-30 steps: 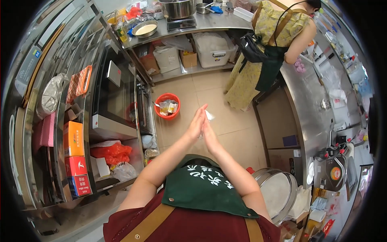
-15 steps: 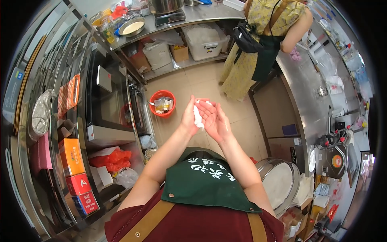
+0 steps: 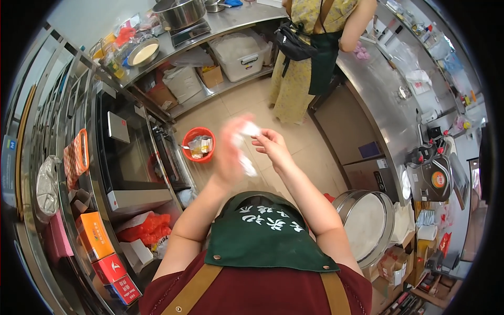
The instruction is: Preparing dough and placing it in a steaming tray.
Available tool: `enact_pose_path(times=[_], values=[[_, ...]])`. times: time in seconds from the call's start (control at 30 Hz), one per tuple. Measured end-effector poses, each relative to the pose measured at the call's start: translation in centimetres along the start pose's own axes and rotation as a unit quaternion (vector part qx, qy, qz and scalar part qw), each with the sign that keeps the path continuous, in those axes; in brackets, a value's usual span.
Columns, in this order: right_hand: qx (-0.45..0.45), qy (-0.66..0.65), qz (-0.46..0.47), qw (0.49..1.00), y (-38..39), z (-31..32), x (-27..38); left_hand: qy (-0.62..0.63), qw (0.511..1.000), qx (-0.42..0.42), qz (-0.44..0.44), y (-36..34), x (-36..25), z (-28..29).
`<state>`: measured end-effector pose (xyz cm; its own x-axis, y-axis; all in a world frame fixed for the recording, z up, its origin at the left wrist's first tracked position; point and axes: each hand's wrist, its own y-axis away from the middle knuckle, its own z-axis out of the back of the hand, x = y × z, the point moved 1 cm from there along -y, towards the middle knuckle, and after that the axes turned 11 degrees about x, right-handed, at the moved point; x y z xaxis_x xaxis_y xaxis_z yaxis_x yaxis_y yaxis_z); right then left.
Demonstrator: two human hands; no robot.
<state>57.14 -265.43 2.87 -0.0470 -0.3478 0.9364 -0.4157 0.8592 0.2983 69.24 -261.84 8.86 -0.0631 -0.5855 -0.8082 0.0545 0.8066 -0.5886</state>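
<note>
A crumpled white tissue (image 3: 248, 167) hangs against my left hand (image 3: 229, 149), which is smeared by motion, so how its fingers are set does not show. Another white part of the same tissue reaches up to the fingertips of my right hand (image 3: 275, 149). Thumb and forefinger of that hand are pinched together on its edge. Both hands are held out over the tiled floor in front of my green apron (image 3: 273, 247).
Left of my hands a red bin (image 3: 214, 152) with rubbish stands on the floor. An oven (image 3: 139, 152) lines the left side. Ahead, a person in a yellow dress (image 3: 294, 89) stands at the steel counter (image 3: 362, 84). A large round sieve (image 3: 367, 228) lies near my right elbow.
My hands, cupped side by side before, have come apart. The left has swung left and blurs; the right has turned and pinches the tissue. The view has shifted to the right.
</note>
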Motion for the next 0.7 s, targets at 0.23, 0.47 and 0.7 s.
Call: enact_pose_path(times=[0.23, 0.47, 0.7], values=[[0.018, -0.342, 0.006, 0.940, -0.7, -0.9, -4.7, -0.271, 0.921, 0.247, -0.134, 3.0, 2.7, -3.8], [-0.037, 0.797, 0.122, 0.591, -1.7, -0.6, -2.3, 0.023, 0.995, -0.012, 0.095, 0.0, 1.4, -1.4], [0.063, 0.821, 0.230, 0.518, -4.3, -1.8, -5.7, -0.214, 0.888, 0.407, 0.001, 2.4, 5.0, -4.2]])
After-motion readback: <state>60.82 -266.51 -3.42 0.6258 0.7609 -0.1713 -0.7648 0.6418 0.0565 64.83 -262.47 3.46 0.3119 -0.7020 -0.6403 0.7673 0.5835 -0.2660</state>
